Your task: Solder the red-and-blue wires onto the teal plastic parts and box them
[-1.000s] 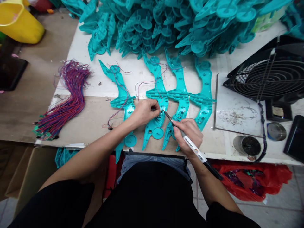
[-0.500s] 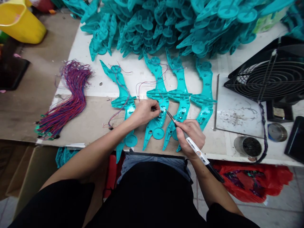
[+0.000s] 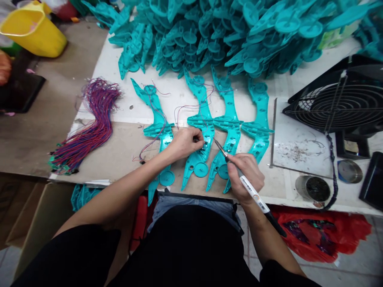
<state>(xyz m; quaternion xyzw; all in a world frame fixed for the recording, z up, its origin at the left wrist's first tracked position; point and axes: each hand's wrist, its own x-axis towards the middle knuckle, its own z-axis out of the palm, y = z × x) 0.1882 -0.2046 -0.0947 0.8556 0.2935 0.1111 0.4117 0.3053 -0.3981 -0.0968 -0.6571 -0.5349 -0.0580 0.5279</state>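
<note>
Left of the fan (image 3: 335,99), my left hand (image 3: 188,142) covers part of a teal piece (image 3: 204,108); what it pinches I cannot tell. Lettering (image 3: 247,184) on my soldering iron (image 3: 253,193) is too small to read. The fan itself runs past the right edge.

2 forearms (image 3: 119,189), left hand (image 3: 186,143) pinched, right hand (image 3: 248,177) curled
</note>
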